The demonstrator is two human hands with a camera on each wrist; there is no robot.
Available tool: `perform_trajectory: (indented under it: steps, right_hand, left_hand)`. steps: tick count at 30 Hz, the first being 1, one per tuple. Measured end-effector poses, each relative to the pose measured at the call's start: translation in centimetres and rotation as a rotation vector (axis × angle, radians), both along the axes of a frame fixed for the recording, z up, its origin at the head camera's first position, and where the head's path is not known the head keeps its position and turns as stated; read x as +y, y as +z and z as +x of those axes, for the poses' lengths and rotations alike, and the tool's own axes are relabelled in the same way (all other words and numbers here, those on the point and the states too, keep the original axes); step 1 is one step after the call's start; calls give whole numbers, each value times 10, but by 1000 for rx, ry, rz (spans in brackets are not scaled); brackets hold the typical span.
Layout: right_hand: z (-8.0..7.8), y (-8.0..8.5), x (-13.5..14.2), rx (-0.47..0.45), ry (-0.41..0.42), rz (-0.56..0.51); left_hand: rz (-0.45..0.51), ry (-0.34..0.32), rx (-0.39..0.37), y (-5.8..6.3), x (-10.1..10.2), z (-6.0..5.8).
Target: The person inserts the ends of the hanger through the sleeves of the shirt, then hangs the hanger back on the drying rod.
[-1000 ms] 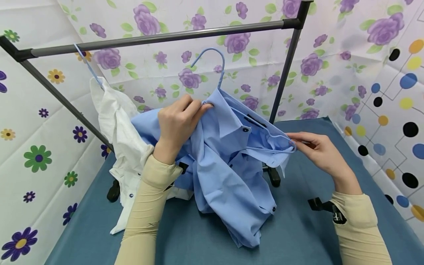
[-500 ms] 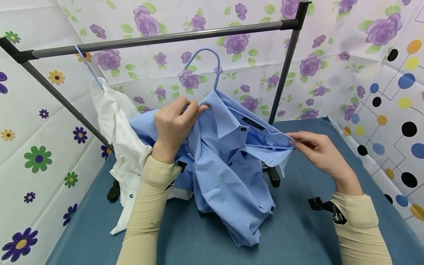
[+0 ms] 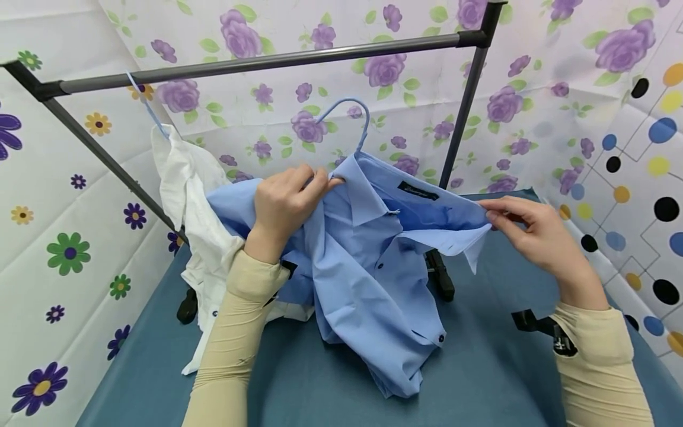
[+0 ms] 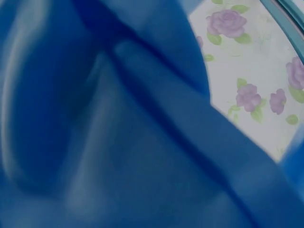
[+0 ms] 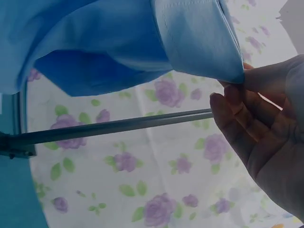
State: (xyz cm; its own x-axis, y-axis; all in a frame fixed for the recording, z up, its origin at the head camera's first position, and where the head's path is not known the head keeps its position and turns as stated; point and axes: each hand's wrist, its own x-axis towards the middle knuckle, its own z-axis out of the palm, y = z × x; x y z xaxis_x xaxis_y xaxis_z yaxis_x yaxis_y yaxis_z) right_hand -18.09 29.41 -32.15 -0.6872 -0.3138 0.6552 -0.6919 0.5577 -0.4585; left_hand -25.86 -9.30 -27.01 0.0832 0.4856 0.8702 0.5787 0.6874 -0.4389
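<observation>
A light blue button shirt (image 3: 363,308) hangs between both hands. The hook of a blue hanger (image 3: 367,121) rises from its neck, free of the rail; the hanger's body is hidden in the cloth. My left hand (image 3: 288,204) grips the shirt by the left side of the collar. Thumb and fingertips of my right hand (image 3: 533,234) pinch the collar's right edge, stretching the neckline so the black label (image 3: 418,190) shows. In the right wrist view, the right hand (image 5: 270,114) holds a corner of stitched cloth (image 5: 199,42). Blurred shirt fabric (image 4: 142,142) fills most of the left wrist view.
A dark metal rack's rail (image 3: 267,63) crosses behind the shirt. At its left end hangs a white shirt (image 3: 194,196) on a second blue hanger (image 3: 146,105), close to my left forearm. A blue-grey cloth (image 3: 491,356) covers the table; patterned sheets surround it.
My right hand has moved right and slightly up, pulling the collar wider. The hanger arm seen inside the neckline is now covered. The hanger's hook has sunk a little.
</observation>
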Motion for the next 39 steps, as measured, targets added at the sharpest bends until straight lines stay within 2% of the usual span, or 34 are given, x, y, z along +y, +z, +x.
perform_trajectory:
  steps: [5,10,14,18,21,24,26,28,31,32,34,36,38,39]
  right_hand:
    - [10,21,-6,81,44,-73]
    - [26,44,-20,173,164,-211]
    - [35,53,-35,195,331,-312]
    - [38,55,-50,179,433,-291]
    - [39,56,-57,174,445,-266]
    - [34,54,-60,226,412,-354]
    - [30,53,-60,270,336,-443]
    - [27,56,-59,270,221,-468]
    - [24,61,-56,130,79,-384]
    - [23,62,-55,51,83,-337]
    - [17,61,-53,-113,155,-294]
    - [11,54,-52,-253,238,-308]
    - [6,44,-52,-326,322,-365]
    - [3,39,-52,-322,349,-391]
  left_hand:
    - [-24,14,23,-2,-1,4]
    - [-33,46,54,0,0,11]
    - [78,72,50,6,0,16]
    - [250,66,12,13,-3,21]
    - [340,27,-19,16,-6,25]
    - [388,-19,-46,18,-9,28]
    - [420,-42,-61,19,-11,29]
    - [468,-79,-88,20,-13,28]
    - [558,-163,-148,23,-16,26]
    - [586,-196,-168,23,-17,25]
    - [633,-260,-208,23,-18,23]
    - [663,-308,-239,23,-19,21]
    - [678,-342,-263,22,-19,20]
    - [680,-352,-276,21,-19,19]
